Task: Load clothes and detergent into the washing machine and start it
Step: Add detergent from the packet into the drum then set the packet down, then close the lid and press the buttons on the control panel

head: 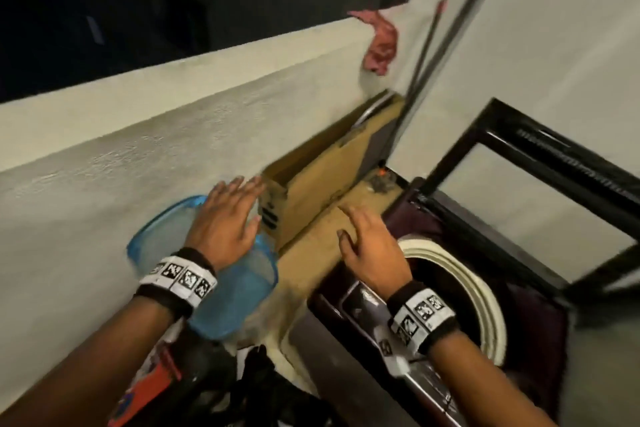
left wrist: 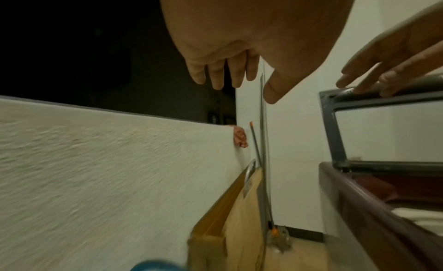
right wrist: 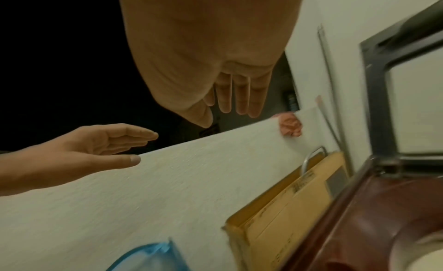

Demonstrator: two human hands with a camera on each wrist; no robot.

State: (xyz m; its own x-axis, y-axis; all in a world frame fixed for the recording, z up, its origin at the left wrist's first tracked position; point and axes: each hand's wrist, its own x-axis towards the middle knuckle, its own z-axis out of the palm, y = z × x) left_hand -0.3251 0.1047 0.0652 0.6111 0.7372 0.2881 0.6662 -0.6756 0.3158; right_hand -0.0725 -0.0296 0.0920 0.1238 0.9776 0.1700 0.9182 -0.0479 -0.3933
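Both the left hand (head: 221,222) and right hand (head: 372,246) hover spread and empty at frame centre, the washing machine (head: 485,288) open at lower right, so a hasty reach risks knocking the blue basket (head: 239,288) over.

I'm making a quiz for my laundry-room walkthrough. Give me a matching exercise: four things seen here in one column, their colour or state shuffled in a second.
Things:
1. washing machine lid
2. basket
3. cardboard box
4. left hand

States:
A. blue, beside the wall
B. raised open
C. open, holding nothing
D. brown, standing between wall and machine

Pairs: 1-B, 2-A, 3-D, 4-C
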